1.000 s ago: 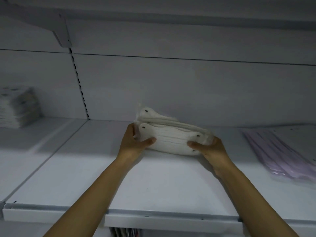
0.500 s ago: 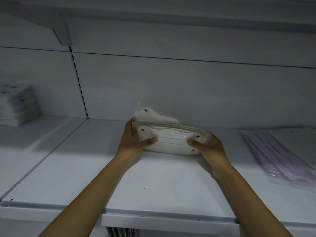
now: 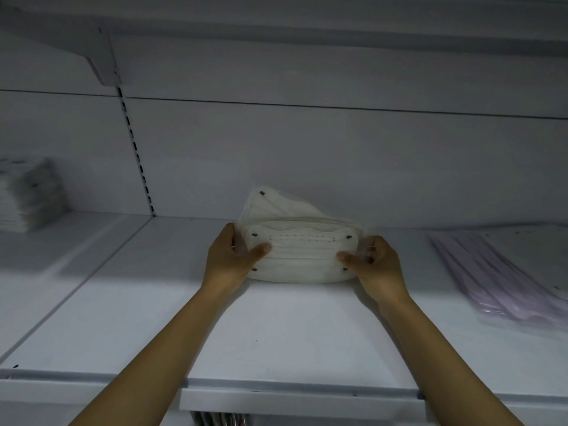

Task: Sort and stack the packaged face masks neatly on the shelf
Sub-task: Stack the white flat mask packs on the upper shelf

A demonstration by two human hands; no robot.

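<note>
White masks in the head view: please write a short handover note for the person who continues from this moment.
Left hand grips the left end of the white mask stack, thumb on its front; right hand grips the right end.
The stack rests on the shelf, mid-bay, toward the back. One white pack sticks up tilted behind it.
Done: another white stack sits far left.
Left: square this stack, flatten the tilted pack, then probably tidy the purple packs on the right.

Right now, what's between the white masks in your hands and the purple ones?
Only the right hand, gripping the white masks, then bare shelf up to the purple packs. The head view shows it.
</note>
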